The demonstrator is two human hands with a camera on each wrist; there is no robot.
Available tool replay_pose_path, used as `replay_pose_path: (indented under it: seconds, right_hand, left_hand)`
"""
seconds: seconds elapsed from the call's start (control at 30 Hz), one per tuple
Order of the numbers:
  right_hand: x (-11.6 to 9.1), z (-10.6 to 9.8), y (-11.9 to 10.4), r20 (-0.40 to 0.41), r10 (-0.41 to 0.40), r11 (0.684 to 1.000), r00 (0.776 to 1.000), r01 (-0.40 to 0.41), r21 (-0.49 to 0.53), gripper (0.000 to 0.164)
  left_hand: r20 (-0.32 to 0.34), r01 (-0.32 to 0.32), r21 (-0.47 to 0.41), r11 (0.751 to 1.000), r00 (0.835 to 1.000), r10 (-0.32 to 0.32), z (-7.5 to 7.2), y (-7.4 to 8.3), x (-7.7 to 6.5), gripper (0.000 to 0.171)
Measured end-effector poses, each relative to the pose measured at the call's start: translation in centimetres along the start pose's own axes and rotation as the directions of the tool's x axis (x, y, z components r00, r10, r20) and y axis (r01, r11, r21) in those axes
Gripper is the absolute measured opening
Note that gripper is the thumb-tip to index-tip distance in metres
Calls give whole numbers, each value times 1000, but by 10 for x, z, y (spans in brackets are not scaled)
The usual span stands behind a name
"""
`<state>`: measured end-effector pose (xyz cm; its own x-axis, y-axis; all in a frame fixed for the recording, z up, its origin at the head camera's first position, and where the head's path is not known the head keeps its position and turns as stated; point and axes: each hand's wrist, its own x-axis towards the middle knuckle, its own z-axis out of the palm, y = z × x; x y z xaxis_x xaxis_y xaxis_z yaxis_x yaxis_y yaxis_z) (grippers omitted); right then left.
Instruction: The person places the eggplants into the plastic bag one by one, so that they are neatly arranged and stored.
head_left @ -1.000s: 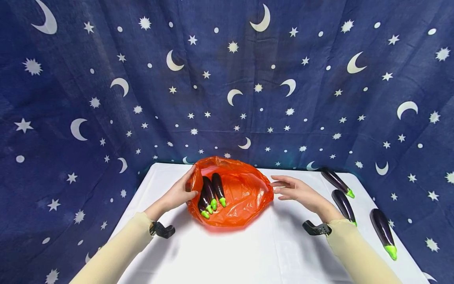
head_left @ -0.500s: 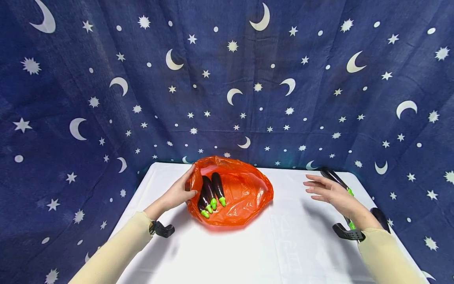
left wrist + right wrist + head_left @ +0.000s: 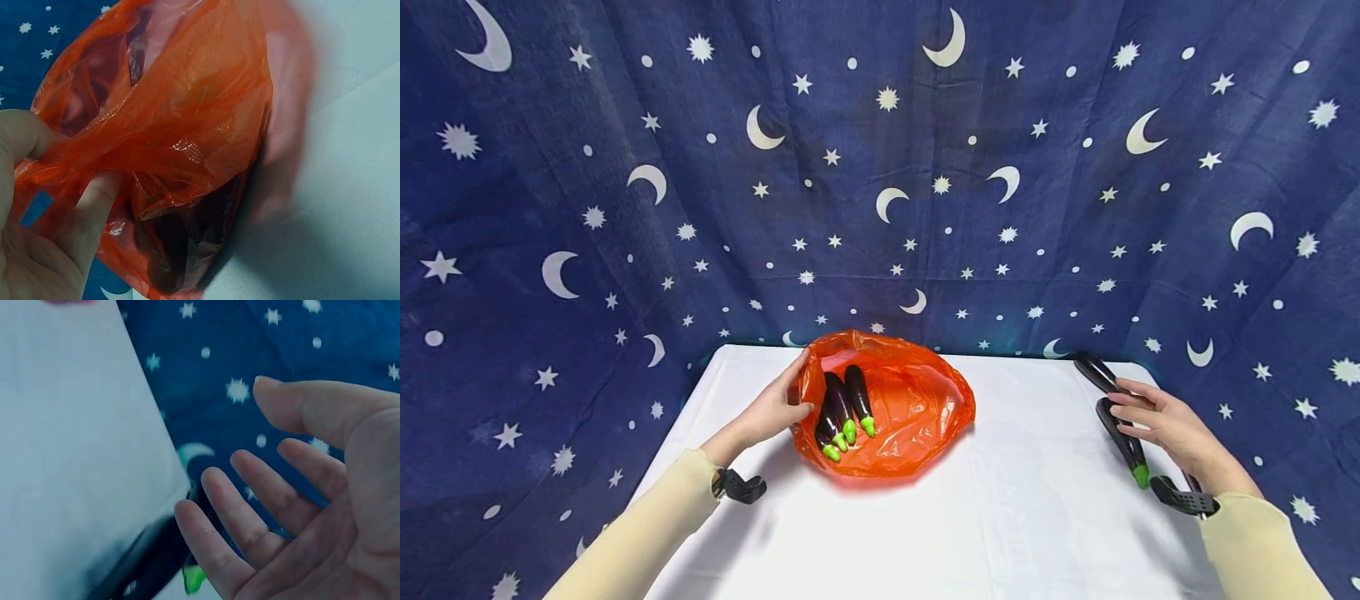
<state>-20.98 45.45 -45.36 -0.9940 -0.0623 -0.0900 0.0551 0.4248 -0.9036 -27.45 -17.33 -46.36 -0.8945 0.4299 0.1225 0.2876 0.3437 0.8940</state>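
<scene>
An orange plastic bag (image 3: 917, 421) lies with its mouth spread, and several dark purple eggplants (image 3: 838, 397) with green caps are inside at its left. My left hand (image 3: 769, 412) holds the bag's left rim; in the left wrist view the thin plastic (image 3: 206, 119) is pinched between thumb and fingers. On the right, my right hand (image 3: 1180, 433) has its fingers extended and spread, nothing held. Its fingertips overlap a far eggplant (image 3: 1092, 372) and a nearer eggplant (image 3: 1122, 439). A third eggplant (image 3: 1192, 482) is mostly hidden behind the right wrist.
The table wears a white cloth (image 3: 1000, 517). A dark blue curtain (image 3: 880, 167) with white moons and stars stands behind it and along both sides. Each wrist carries a black camera strap, such as the right wrist camera (image 3: 1180, 498).
My right hand has left the bag's right side and moved right, over to the eggplants there. My left hand has stayed on the bag's rim, and the bag keeps its shape.
</scene>
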Motion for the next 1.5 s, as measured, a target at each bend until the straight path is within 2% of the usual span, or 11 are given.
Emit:
replay_pose_path:
  seconds: [0.23, 0.43, 0.57, 0.87, 1.17, 1.37, 1.5]
  right_hand:
    - [-4, -16, 23, -59, 42, 989, 997, -50, -137, 82]
    - [-5, -19, 40, -89, 85, 955, 992, -106, -277, 82]
    - [-3, -17, 46, -86, 107, 937, 990, -130, -324, 83]
    - [3, -12, 61, -64, 169, 932, 983, -181, -313, 88]
    - [10, -8, 65, -73, 218, 929, 973, -230, -289, 92]
    - [10, -10, 68, -74, 265, 917, 961, -275, -288, 97]
    - [10, -11, 70, -70, 270, 915, 960, -278, -292, 96]
  left_hand:
    - [-2, -9, 11, 1000, 1000, 9, -1, 1, 0, 100]
    - [-2, -6, 23, 1000, 1000, 7, 0, 0, -1, 99]
    - [-2, -9, 24, 1000, 1000, 9, 0, 0, -1, 99]
    - [-3, 13, 10, 1000, 1000, -13, 0, -3, -2, 99]
    - [-13, 3, 5, 1000, 1000, -3, -1, -3, -4, 99]
    - [-14, 22, 40, 999, 1000, -22, -1, -2, -2, 100]
    - [-11, 30, 41, 999, 1000, -30, -1, -1, -2, 100]
